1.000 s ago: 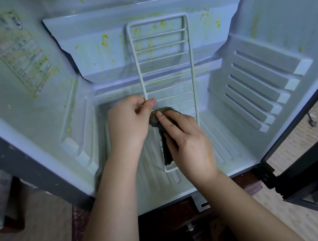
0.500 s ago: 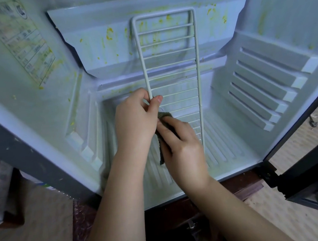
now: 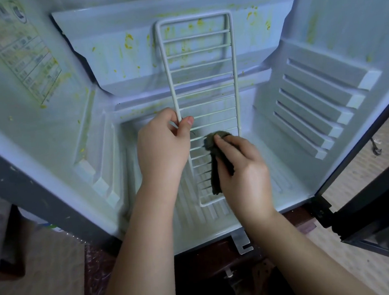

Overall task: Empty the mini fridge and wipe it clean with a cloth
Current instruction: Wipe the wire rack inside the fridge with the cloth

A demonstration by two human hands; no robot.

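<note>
1. My left hand pinches the left rail of the wire shelf between thumb and curled fingers.
2. My right hand grips a dark cloth, pressing it onto the lower rungs.
3. The shelf stands tilted inside the yellow-stained mini fridge.

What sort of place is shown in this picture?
Probably a room at home, seen inside a small open fridge with yellow-stained pale walls; it stands on a dark wooden stand over a light wood-pattern floor.
</note>
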